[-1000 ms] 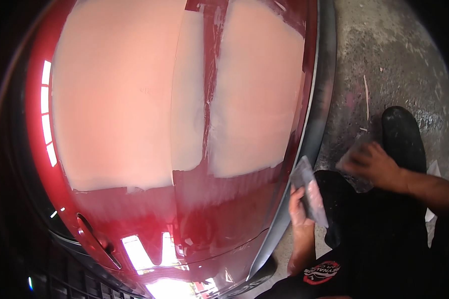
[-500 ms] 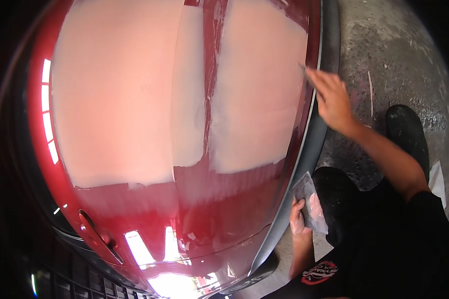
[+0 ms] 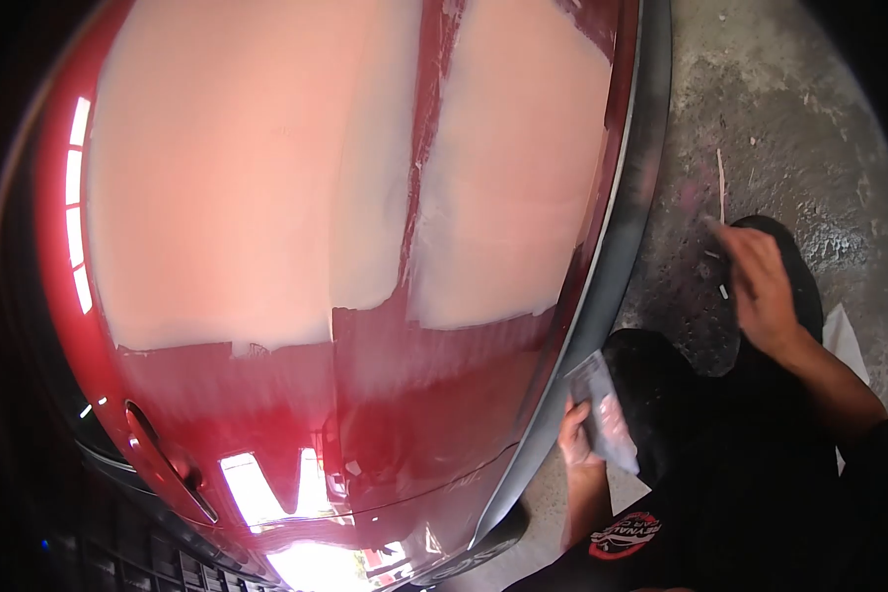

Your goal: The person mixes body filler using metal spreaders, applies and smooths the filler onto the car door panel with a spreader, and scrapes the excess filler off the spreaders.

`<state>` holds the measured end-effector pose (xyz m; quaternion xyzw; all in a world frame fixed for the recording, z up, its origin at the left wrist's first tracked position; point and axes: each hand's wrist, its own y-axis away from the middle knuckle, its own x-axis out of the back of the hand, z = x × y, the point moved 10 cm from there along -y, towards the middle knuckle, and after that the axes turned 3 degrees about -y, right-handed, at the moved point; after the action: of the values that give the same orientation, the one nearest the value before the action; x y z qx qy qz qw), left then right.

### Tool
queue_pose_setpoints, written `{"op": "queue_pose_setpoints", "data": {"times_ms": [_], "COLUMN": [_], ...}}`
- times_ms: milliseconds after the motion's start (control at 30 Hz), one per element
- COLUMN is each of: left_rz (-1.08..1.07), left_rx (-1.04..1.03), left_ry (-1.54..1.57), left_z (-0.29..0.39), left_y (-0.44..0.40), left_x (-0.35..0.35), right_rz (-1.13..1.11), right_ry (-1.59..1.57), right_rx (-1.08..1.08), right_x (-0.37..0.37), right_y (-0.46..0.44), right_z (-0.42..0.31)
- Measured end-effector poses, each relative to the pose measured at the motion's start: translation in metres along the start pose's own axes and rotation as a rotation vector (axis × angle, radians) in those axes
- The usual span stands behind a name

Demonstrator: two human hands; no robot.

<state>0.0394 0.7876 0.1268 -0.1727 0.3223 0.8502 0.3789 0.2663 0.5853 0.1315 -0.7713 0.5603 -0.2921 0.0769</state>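
A flat greyish plate (image 3: pixel 600 414) bearing a smear of pink paste is gripped in my left hand (image 3: pixel 579 434), near the lower edge of the red car. My right hand (image 3: pixel 760 276) hangs over the concrete floor to the right of the car, fingers pressed together on a thin spreader (image 3: pixel 714 229) seen nearly edge-on. It is away from the bodywork. Broad pale peach patches of filler (image 3: pixel 227 178) cover the red car panels (image 3: pixel 444 385), with a red strip between the two main patches. Dull, scuffed paint borders their lower edges.
A dark sill (image 3: pixel 641 178) runs along the car's right side. My dark shoe (image 3: pixel 804 271) stands on the stained concrete floor (image 3: pixel 730 89), where narrow pale scraps lie. White paper (image 3: pixel 845 345) is by my right arm. A door handle (image 3: pixel 166 464) sits at the lower left.
My right hand went up to the right edge of the filled panel, then came back down and right over the floor. My left hand still holds the plate, and the view has shifted slightly.
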Motion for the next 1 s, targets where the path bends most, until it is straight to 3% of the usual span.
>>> {"op": "queue_pose_setpoints", "data": {"times_ms": [33,100,133,200,267,300,367,500,533,567,633,667,700,733,833,1000], "left_rz": [0.051,0.085,0.066,0.154,0.02,0.022,0.28,0.119,0.042,-0.009,0.039,0.067,0.129,0.087,0.087,0.113], "left_rx": [0.016,0.091,0.153,0.263,0.54,0.537,0.236,-0.03,-0.129,-0.086,0.003,0.099,0.117,0.261,0.295,0.27], "left_ry": [-0.082,-0.158,-0.152,-0.085,0.102,0.101,-0.259,-0.194,-0.148,-0.156,-0.225,-0.298,-0.33,-0.217,-0.137,-0.092], "left_z": [-0.009,-0.035,-0.049,-0.079,-0.098,-0.099,-0.071,0.003,0.018,0.015,-0.008,-0.028,-0.041,-0.069,-0.097,-0.099], "left_y": [-0.011,-0.032,-0.04,-0.053,-0.041,-0.04,-0.045,-0.02,-0.013,-0.014,-0.018,-0.019,-0.017,-0.02,-0.021,-0.024], "left_x": [0.004,0.016,0.015,0.035,-0.01,-0.011,0.018,-0.025,-0.047,-0.029,0.019,0.037,0.053,0.096,0.101,0.118], "right_rz": [0.011,-0.023,-0.022,-0.295,-0.579,-0.677,-0.702,-0.661,-0.395,-0.13,-0.074,-0.013,-0.059,-0.048,-0.153,-0.1], "right_ry": [0.007,-0.331,-0.332,-0.44,-0.36,-0.201,-0.136,-0.049,-0.159,-0.264,-1.28,-1.518,-1.599,-1.606,-1.475,-1.606], "right_rx": [0.01,-0.278,-0.274,-0.009,0.504,0.642,0.61,0.306,0.111,-0.08,-0.982,-0.974,-0.92,-0.918,-0.986,-0.999], "right_x": [0.019,0.022,0.022,-0.003,-0.015,-0.025,-0.034,-0.062,-0.058,-0.051,-0.099,-0.098,-0.106,-0.116,-0.136,-0.137], "right_y": [-0.014,0.006,0.01,0.024,0.057,0.077,0.079,0.038,0.011,-0.01,-0.026,-0.051,-0.07,-0.079,-0.092,-0.102], "right_z": [-0.018,0.014,0.004,-0.047,-0.108,-0.113,-0.089,-0.025,-0.008,0.012,0.061,0.046,0.04,0.04,0.033,0.023]}}
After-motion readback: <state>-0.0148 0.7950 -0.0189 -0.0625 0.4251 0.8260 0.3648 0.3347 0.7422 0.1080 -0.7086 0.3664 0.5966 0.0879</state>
